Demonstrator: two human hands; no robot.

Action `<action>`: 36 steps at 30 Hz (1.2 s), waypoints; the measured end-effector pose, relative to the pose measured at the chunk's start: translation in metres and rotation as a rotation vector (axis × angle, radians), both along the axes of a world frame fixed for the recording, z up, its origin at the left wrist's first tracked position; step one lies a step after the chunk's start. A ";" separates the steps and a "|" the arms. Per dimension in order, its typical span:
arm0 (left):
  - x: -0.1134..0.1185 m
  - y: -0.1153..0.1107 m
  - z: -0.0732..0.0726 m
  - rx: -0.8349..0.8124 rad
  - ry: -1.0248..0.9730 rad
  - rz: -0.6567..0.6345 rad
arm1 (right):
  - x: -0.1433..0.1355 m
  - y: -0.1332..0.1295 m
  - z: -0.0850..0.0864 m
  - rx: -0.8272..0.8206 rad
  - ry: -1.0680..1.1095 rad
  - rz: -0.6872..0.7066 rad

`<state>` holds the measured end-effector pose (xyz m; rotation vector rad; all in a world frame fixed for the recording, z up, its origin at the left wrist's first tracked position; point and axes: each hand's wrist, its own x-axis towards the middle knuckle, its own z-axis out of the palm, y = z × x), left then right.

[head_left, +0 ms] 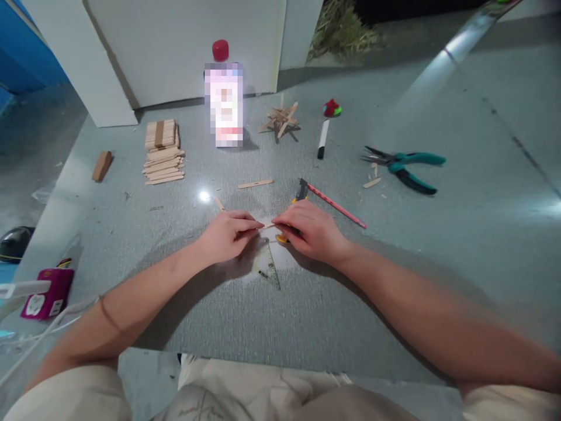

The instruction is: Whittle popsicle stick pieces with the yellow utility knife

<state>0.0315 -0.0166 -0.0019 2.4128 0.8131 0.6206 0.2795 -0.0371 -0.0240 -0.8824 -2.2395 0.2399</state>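
Note:
A thin wooden craft stick (268,225) spans the small gap between my hands, level above the table. My left hand (228,237) pinches its left end, and the right end sits between the thumb and fingers of my right hand (313,231). Beneath my right hand lies a black-and-yellow tool (301,191), mostly covered, so its kind is unclear. A clear set square (268,270) rests just below the hands, partly over a white paper (287,257). Beyond my right hand is a red pencil (337,206). Another craft stick (256,183) lies farther back.
A bundle of craft sticks (153,135) and loose sticks (163,168) lie left, near a brown block (102,166). Behind are a blurred phone (225,105), a criss-crossed stick pile (280,121) and a white-and-black slim object (323,139). Teal-handled pliers (403,166) lie right.

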 end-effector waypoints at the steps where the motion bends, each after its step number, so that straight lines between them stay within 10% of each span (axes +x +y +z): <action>1: -0.001 -0.002 0.001 -0.009 0.000 0.009 | -0.001 -0.001 0.000 0.006 0.005 0.009; 36: -0.006 -0.012 -0.012 0.051 -0.199 0.104 | -0.004 -0.003 0.000 0.150 0.074 0.115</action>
